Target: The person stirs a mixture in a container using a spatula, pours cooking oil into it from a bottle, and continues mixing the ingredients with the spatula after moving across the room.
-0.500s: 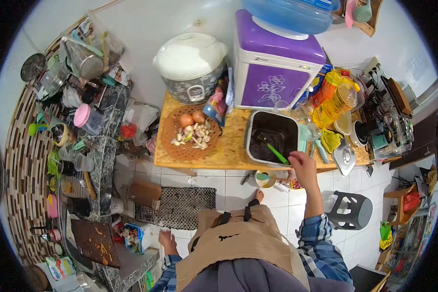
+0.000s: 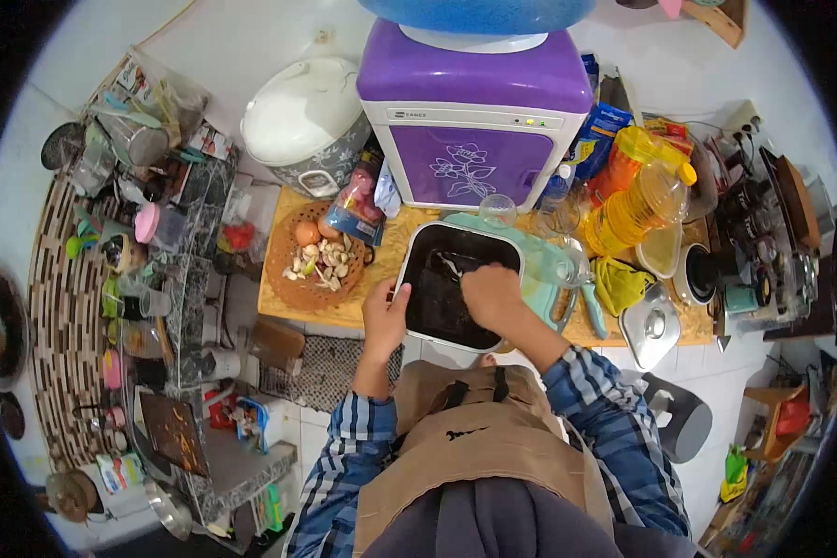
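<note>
A deep rectangular pan (image 2: pixel 437 321) with a dark inside and a pale rim stands at the front of the wooden table. My left hand (image 2: pixel 384 321) grips its left rim, thumb over the edge. Inside the pan, my right hand (image 2: pixel 493 298) is closed in a fist around a small knife (image 2: pixel 451 264); its blade points up and left, and the fingers hide its green handle. Left of the pan lies a round woven tray (image 2: pixel 293 296) with peeled garlic cloves (image 2: pixel 321 263) and onions (image 2: pixel 307 232).
Behind the pan stands a purple water dispenser (image 2: pixel 479 167), with a rice cooker (image 2: pixel 305 121) to its left. Oil bottles (image 2: pixel 637 209), a yellow cloth (image 2: pixel 620 282) and a metal lid (image 2: pixel 651 325) are on the right. A grey stool (image 2: pixel 684 418) stands on the floor.
My left hand has come up from below onto the pan's left rim. My right hand has gone from the pan's right edge into it and closed on the knife. The view has shifted.
</note>
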The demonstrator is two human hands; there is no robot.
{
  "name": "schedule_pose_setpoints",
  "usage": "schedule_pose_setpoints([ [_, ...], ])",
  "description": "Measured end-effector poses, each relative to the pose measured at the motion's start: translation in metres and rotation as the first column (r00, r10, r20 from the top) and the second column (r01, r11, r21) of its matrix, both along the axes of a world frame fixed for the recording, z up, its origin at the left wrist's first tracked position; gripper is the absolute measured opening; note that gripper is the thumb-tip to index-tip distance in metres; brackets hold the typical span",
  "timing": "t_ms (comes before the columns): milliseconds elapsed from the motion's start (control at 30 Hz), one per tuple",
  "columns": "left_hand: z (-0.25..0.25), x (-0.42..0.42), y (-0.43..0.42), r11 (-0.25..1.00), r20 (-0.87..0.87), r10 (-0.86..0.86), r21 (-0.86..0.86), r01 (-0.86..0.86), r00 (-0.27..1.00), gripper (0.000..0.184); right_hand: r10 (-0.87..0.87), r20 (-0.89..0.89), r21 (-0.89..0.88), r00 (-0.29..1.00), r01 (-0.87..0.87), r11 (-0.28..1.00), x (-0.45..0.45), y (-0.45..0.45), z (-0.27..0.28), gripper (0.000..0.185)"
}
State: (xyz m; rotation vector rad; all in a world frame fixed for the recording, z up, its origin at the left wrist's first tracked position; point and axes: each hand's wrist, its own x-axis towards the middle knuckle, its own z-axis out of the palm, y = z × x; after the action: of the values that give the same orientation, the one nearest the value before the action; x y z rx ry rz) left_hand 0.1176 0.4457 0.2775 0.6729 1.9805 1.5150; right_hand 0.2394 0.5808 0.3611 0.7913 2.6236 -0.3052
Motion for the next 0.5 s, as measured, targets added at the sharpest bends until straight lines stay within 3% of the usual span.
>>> schedule_pose_setpoints([
  [33, -0.007, 0.000, 0.003, 0.999, -0.052, 0.023, 0.024, -0.021, 0.998, 0.023, 0.027, -0.048, 0.040, 0.999, -0.025, 0.999, 0.005, 0.009, 0.007, 0.014],
  [100, -0.013, -0.002, 0.003, 0.996, 0.114, 0.033, 0.079, -0.042, 0.993, 0.021, 0.088, -0.208, 0.160, 0.974, -0.055, 0.986, 0.017, 0.022, 0.004, 0.014],
  [133, -0.013, -0.002, 0.004, 0.993, 0.196, 0.030, 0.107, -0.052, 0.980, 0.020, 0.061, -0.200, 0.152, 0.978, -0.030, 0.988, 0.017, 0.023, -0.001, 0.013],
  [200, -0.012, -0.001, 0.008, 0.990, 0.143, 0.072, 0.108, -0.088, 0.987, 0.020, -0.002, -0.188, 0.145, 0.982, 0.030, 0.989, 0.013, 0.024, -0.006, 0.010],
  [400, -0.021, -0.005, 0.012, 0.993, 0.151, 0.042, 0.106, -0.058, 0.988, 0.026, 0.246, -0.033, -0.087, 0.969, -0.248, 0.965, 0.016, -0.011, -0.004, 0.014],
  [500, -0.006, -0.007, 0.014, 0.998, 0.135, 0.001, 0.056, -0.008, 0.991, 0.030, 0.105, 0.020, 0.012, 0.994, -0.106, 0.994, 0.031, 0.005, 0.022, 0.012],
])
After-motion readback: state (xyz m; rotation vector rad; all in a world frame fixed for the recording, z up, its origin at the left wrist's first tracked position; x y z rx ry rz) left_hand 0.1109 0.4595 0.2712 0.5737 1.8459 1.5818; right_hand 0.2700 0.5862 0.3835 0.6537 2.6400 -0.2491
